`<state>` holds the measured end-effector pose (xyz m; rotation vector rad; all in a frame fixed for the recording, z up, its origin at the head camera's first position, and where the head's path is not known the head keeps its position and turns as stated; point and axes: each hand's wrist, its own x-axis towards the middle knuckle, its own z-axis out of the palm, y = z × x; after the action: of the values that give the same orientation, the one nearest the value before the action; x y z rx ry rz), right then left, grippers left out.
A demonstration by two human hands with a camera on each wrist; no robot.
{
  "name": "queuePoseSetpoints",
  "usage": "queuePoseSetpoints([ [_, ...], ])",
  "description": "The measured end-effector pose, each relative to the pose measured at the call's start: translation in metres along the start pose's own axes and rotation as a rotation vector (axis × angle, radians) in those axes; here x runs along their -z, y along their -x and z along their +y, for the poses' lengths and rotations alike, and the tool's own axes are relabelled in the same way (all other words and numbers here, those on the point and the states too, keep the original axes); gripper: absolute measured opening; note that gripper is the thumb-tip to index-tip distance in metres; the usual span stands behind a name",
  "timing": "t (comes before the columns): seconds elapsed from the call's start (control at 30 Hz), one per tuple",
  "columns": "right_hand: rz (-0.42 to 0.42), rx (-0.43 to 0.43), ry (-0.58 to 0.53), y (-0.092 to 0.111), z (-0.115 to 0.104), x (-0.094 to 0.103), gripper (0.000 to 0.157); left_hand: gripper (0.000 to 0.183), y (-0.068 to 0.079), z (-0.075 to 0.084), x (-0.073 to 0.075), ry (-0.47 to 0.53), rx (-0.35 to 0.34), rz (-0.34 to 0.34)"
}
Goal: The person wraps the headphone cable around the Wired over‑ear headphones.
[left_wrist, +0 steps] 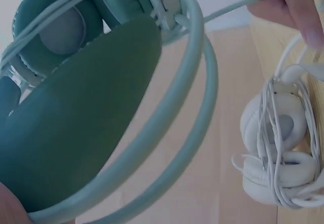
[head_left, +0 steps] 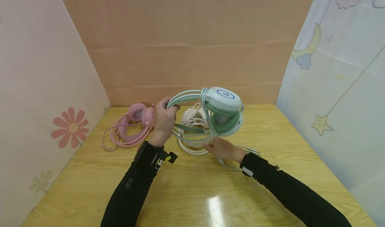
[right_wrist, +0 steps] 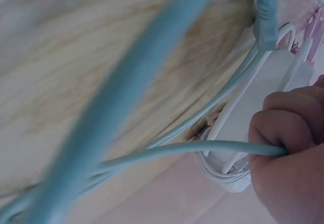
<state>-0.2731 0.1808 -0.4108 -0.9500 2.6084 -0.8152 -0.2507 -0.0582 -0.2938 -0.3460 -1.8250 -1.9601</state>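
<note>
We hold the mint headphones (head_left: 224,98) above the desk (head_left: 180,190), our left hand (head_left: 164,118) curled round their headband (left_wrist: 86,107). Our right hand (head_left: 223,149) grips their cable (right_wrist: 223,146) in bent fingers. White headphones (left_wrist: 250,125) lie on the desk beyond.

One headset (head_left: 136,137) lies left on the table (head_left: 180,193), another (head_left: 188,114) seemingly behind the raised headset (head_left: 224,99).

Blue ringed logo (head_left: 226,93) on green headphones (head_left: 222,103); inner mark (head_left: 226,94) perhaps letter, unreadable.
</note>
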Motion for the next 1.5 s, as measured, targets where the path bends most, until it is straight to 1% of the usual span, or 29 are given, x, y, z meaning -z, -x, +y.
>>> queuePoseSetpoints([
  [0.03,0.016,-0.071,-0.011,0.001,-0.001,0.0,0.057,0.017,-0.001,-0.002,0.0,-0.033,-0.001,0.025],
  [0.07,0.019,-0.119,0.015,0.002,-0.002,-0.001,0.058,0.017,-0.002,-0.003,0.0,-0.064,-0.001,0.047],
  [0.13,0.014,-0.174,0.069,0.005,-0.004,-0.001,0.058,0.017,-0.003,-0.008,0.001,-0.132,-0.007,0.089],
  [0.17,0.014,-0.187,0.102,0.006,-0.005,-0.001,0.057,0.017,-0.004,-0.011,0.001,-0.16,-0.01,0.106],
  [0.3,0.046,-0.14,0.217,0.013,-0.01,-0.001,0.054,0.016,-0.006,-0.018,0.003,-0.293,-0.032,0.158],
  [0.37,0.065,-0.127,0.275,0.016,-0.011,0.0,0.053,0.015,-0.007,-0.02,0.004,-0.339,-0.043,0.17],
  [0.43,0.072,-0.13,0.309,0.018,-0.01,0.002,0.051,0.015,-0.008,-0.023,0.007,-0.364,-0.053,0.174],
  [0.53,0.06,-0.143,0.31,0.021,-0.006,0.004,0.05,0.012,-0.011,-0.027,0.011,-0.379,-0.066,0.184],
  [0.63,0.043,-0.168,0.271,0.025,-0.001,0.006,0.051,0.012,-0.013,-0.033,0.017,-0.41,-0.065,0.207],
  [0.77,0.04,-0.192,0.232,0.031,0.002,0.01,0.05,0.013,-0.015,-0.041,0.025,-0.427,-0.042,0.228],
  [0.87,0.036,-0.202,0.197,0.036,0.002,0.014,0.049,0.013,-0.016,-0.045,0.031,-0.428,-0.043,0.237],
  [0.97,0.048,-0.192,0.156,0.043,0.006,0.019,0.05,0.012,-0.018,-0.047,0.036,-0.444,-0.044,0.249],
  [1.03,0.06,-0.175,0.144,0.047,0.01,0.023,0.051,0.013,-0.02,-0.048,0.04,-0.44,-0.03,0.246],
  [1.17,0.08,-0.13,0.131,0.058,0.02,0.028,0.053,0.017,-0.021,-0.048,0.048,-0.374,0.016,0.233],
  [1.3,0.099,-0.119,0.104,0.069,0.028,0.034,0.054,0.018,-0.023,-0.048,0.057,-0.353,0.042,0.266],
  [1.4,0.105,-0.111,0.086,0.076,0.034,0.037,0.053,0.016,-0.025,-0.052,0.063,-0.356,0.077,0.29],
  [1.47,0.106,-0.109,0.064,0.078,0.038,0.038,0.053,0.013,-0.026,-0.054,0.066,-0.323,0.092,0.299],
  [1.5,0.105,-0.111,0.05,0.079,0.041,0.039,0.052,0.013,-0.026,-0.056,0.067,-0.321,0.096,0.307],
])
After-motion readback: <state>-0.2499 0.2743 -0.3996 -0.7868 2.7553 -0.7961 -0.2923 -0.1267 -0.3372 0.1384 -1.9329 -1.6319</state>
